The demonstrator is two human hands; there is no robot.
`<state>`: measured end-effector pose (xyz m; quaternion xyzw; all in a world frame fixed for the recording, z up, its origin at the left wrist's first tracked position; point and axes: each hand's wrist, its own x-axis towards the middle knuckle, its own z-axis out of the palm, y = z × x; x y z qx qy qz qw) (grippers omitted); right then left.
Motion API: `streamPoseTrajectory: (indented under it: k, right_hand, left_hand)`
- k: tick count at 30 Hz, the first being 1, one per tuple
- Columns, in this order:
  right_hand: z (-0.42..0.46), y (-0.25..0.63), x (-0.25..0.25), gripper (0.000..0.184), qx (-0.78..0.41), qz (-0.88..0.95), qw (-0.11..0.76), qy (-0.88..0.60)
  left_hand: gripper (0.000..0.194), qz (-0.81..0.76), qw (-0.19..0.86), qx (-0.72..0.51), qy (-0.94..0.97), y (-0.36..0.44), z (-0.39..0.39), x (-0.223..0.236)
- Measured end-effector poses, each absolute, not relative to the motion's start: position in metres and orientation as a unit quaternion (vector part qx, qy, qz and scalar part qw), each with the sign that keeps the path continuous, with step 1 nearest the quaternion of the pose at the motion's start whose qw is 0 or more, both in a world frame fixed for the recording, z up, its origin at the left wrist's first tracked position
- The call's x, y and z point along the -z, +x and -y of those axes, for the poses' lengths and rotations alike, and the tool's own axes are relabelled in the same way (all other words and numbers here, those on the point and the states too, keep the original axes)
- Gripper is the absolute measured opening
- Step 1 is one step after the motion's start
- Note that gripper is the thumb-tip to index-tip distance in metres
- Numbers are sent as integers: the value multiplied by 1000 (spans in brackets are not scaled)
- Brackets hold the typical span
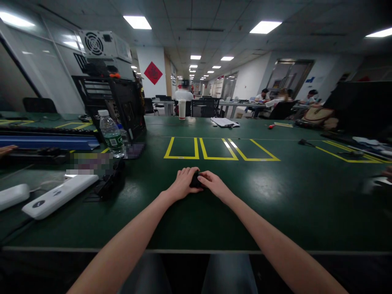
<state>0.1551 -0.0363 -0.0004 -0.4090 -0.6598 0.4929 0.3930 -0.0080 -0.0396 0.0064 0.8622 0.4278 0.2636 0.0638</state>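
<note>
Both hands meet over a small black object [196, 180] at the middle of the green table [214, 228]. My left hand [184, 182] is curled around its left side, thumb low and fingers over the far edge. From the right, my right hand [213, 183] pinches at it with thumb and fingertips. Much of the object is covered by the fingers, so its kind cannot be made out. Just beyond the hands, yellow tape outlines [219, 158] mark the tabletop.
At left lie a white power strip [61, 196] and a water bottle [110, 132], beside an open computer case [122, 102]. Farther back stand a white cup [182, 110] and papers [224, 122]. A bag [318, 116] is at right. Other people sit in the background; someone's hand [7, 150] shows at far left.
</note>
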Motion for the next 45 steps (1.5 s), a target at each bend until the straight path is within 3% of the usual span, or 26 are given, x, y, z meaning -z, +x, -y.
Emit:
streamPoseTrajectory:
  k: [4,9,17,29,35,45]
  right_hand:
    - [46,158,-8,29,-509,681,396,-347]
    - [46,157,-6,22,-491,670,409,-378]
    - [38,157,-2,33,-508,649,389,-410]
    - [43,157,-7,23,-480,672,414,-383]
    - [39,158,-4,33,-484,654,394,-427]
    - [41,159,-5,24,-494,677,399,-371]
  left_hand:
    - [55,-423,69,-262,865,-9,42,-8]
    - [56,-429,69,-263,861,-7,41,-8]
    - [57,-429,74,-259,862,-7,40,-9]
    - [57,-429,75,-261,861,-7,40,-8]
    - [56,-424,76,-261,864,-7,40,-8]
    - [56,-416,64,-263,868,-10,41,-10]
